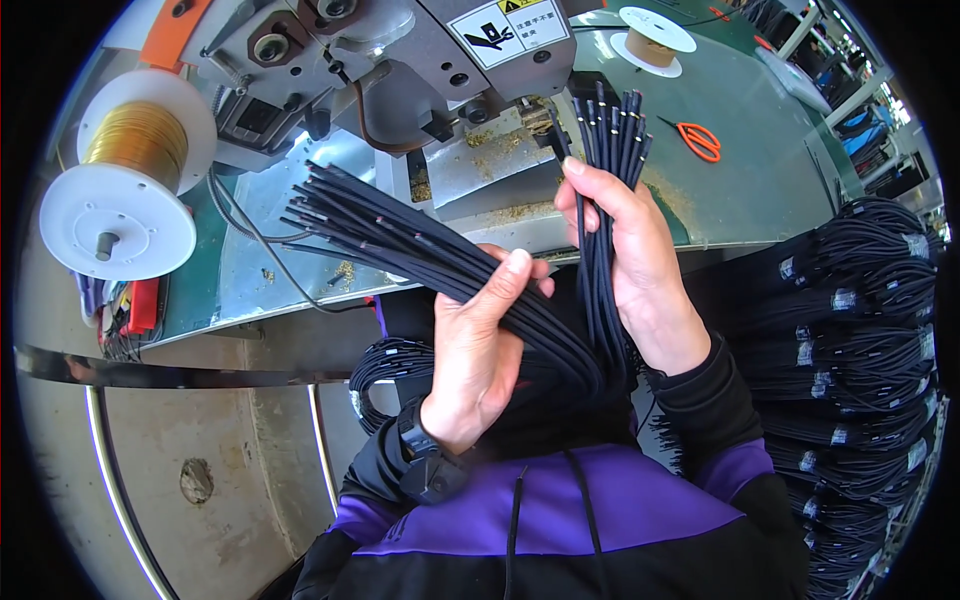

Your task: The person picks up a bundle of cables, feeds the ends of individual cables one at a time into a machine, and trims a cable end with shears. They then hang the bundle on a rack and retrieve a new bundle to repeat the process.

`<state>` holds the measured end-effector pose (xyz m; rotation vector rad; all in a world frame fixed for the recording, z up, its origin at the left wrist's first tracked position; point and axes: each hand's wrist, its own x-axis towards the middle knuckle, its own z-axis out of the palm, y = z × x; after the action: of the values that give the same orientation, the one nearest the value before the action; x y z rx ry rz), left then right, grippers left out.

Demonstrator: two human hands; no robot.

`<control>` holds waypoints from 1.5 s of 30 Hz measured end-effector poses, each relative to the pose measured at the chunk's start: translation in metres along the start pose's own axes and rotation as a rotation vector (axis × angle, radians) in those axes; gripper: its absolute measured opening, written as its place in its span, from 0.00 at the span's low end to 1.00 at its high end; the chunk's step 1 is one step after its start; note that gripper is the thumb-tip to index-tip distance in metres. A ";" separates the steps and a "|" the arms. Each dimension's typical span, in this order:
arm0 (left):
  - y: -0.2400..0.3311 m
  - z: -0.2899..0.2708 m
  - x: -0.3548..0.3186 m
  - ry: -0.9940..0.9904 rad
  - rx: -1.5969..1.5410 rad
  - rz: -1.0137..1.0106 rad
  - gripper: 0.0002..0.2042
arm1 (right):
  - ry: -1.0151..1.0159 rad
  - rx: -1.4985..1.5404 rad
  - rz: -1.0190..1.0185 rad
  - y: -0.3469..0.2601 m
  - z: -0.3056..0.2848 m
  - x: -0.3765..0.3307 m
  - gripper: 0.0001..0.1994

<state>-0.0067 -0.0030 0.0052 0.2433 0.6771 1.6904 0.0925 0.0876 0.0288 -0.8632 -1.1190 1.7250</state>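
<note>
A thick bundle of black cords [385, 222] lies across my left hand [475, 350], which is closed round it with the thumb on top. Its loose ends fan out toward the upper left. My right hand [640, 265] grips the other part of the cords [600, 250], which stands upright with pale and metallic bands near the tips. Between thumb and fingertips, one cord is pinched slightly apart from the rest. Below both hands the cords bend together in front of my dark sleeves. Just beyond the right hand is the work area of a metal machine [480, 165].
A spool of brass-coloured wire [140, 130] stands at the left, another spool [655, 45] at the back. Orange-handled scissors [697, 140] lie on the green table [745, 190]. Brass scraps litter the machine bed. Coiled black cord bundles [860, 350] are stacked at the right.
</note>
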 end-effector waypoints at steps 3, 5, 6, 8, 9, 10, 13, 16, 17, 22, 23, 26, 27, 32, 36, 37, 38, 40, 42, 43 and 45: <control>0.007 0.001 0.001 0.013 -0.018 0.029 0.04 | -0.014 0.107 0.073 -0.001 0.005 0.009 0.10; 0.011 0.002 0.001 0.050 -0.020 0.070 0.04 | -0.028 0.199 0.168 -0.001 0.009 0.014 0.11; 0.012 0.001 0.001 0.052 -0.019 0.070 0.04 | -0.028 0.200 0.169 -0.002 0.010 0.014 0.11; 0.014 0.000 0.002 0.057 -0.006 0.083 0.05 | -0.017 0.234 0.189 -0.003 0.013 0.014 0.11; 0.015 -0.001 0.002 0.060 0.001 0.090 0.05 | -0.011 0.251 0.198 -0.003 0.013 0.015 0.11; 0.015 -0.002 0.003 0.061 0.002 0.089 0.05 | -0.011 0.251 0.199 -0.002 0.013 0.014 0.11; 0.012 -0.003 0.004 0.036 -0.017 0.039 0.05 | 0.001 0.287 0.184 -0.001 0.008 0.013 0.11; 0.011 -0.001 0.005 0.054 -0.017 0.054 0.06 | -0.020 0.274 0.191 -0.002 0.010 0.015 0.11; 0.011 -0.001 0.006 0.063 -0.017 0.063 0.06 | -0.032 0.268 0.194 -0.002 0.011 0.016 0.11; 0.016 -0.003 0.006 0.088 -0.057 0.076 0.06 | 0.015 0.290 0.205 -0.001 0.016 0.020 0.10; 0.017 -0.003 0.006 0.069 -0.097 0.064 0.06 | 0.008 0.289 0.205 0.000 0.015 0.022 0.10; 0.017 -0.002 0.006 0.028 -0.175 0.036 0.07 | -0.002 0.288 0.200 0.001 0.013 0.025 0.10; 0.017 -0.002 0.006 0.041 -0.161 0.043 0.06 | 0.000 0.290 0.203 0.002 0.013 0.027 0.10; 0.014 -0.002 0.006 0.087 -0.128 0.070 0.06 | 0.006 0.304 0.209 0.003 0.013 0.030 0.09; 0.010 -0.001 0.006 0.111 -0.087 0.042 0.06 | 0.013 0.219 0.153 0.004 0.013 0.033 0.10; 0.008 -0.002 0.006 0.121 -0.069 0.025 0.06 | 0.014 0.173 0.127 0.004 0.014 0.033 0.10; 0.005 -0.002 0.005 0.121 -0.072 0.030 0.06 | 0.009 0.171 0.128 0.003 0.013 0.029 0.10; -0.005 0.000 0.003 0.052 0.014 -0.016 0.06 | -0.074 0.083 0.137 -0.002 0.008 0.013 0.11; -0.013 0.001 0.002 0.019 0.054 -0.034 0.05 | -0.121 0.036 0.143 -0.001 0.009 0.002 0.11; -0.017 0.001 0.001 0.001 0.070 -0.058 0.05 | -0.071 -0.022 0.081 0.002 0.008 -0.002 0.11; -0.022 0.001 -0.001 -0.037 0.105 -0.111 0.04 | 0.036 -0.137 -0.043 0.006 0.007 -0.008 0.12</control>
<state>0.0126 -0.0014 -0.0060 0.3053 0.7391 1.5435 0.0873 0.0769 0.0260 -0.9431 -1.2341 1.6064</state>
